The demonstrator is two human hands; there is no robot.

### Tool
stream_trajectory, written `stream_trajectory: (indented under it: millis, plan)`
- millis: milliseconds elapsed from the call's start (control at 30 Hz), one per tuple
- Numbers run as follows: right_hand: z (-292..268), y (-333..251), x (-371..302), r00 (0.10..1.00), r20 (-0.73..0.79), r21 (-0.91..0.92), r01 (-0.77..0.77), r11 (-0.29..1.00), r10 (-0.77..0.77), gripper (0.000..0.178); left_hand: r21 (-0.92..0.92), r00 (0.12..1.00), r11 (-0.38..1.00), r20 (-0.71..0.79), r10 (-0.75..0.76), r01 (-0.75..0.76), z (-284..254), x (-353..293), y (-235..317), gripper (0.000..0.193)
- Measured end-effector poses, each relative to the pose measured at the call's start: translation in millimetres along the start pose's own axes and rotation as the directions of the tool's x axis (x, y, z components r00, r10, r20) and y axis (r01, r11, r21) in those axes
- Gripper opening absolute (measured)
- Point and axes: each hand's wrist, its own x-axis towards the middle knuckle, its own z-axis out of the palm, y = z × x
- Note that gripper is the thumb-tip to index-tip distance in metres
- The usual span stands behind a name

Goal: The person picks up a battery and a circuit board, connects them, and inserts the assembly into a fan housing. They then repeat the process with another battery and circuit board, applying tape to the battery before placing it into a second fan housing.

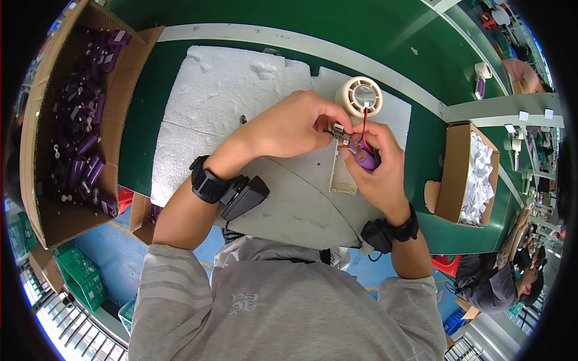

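Between my hands, above a white foam board (198,90), is a small circuit board (341,133) with parts on it. My left hand (301,125) pinches the board's left end between thumb and fingers. In my right hand (382,159) sits a purple battery cell (365,159), its end showing beside the board. Red and black wires (365,123) run from the cell and board area up to a round cream fan head (363,96) with a silver centre. Below the hands lies a cream plastic housing (343,180), partly covered by them.
At the left stands a tall cardboard box (129,72) holding many purple battery cells. A smaller box (448,174) of white pieces is at the right. Across the green bench runs a white rail (253,31). Another person (497,283) sits at the far right.
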Motion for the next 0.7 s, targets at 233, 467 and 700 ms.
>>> stream_trajectory:
  millis: [233, 467, 700]
  plan:
    - [-2, 1, 0, 0.999, 0.005, -0.097, 0.032, 0.995, -0.032, 0.042, 0.167, 0.992, 0.978, 0.005, 0.127, -0.126, 0, -2, 4, 0.029]
    - [-1, -2, 2, 0.998, 0.006, -0.145, 0.066, 0.987, -0.065, 0.044, 0.259, 0.990, 0.957, -0.004, 0.138, -0.132, 1, -4, 14, 0.019]
    - [-1, -3, 2, 0.998, -0.039, -0.071, 0.044, 0.997, -0.047, 0.043, 0.178, 0.988, 0.973, -0.018, 0.155, -0.149, 14, -6, 21, 0.014]
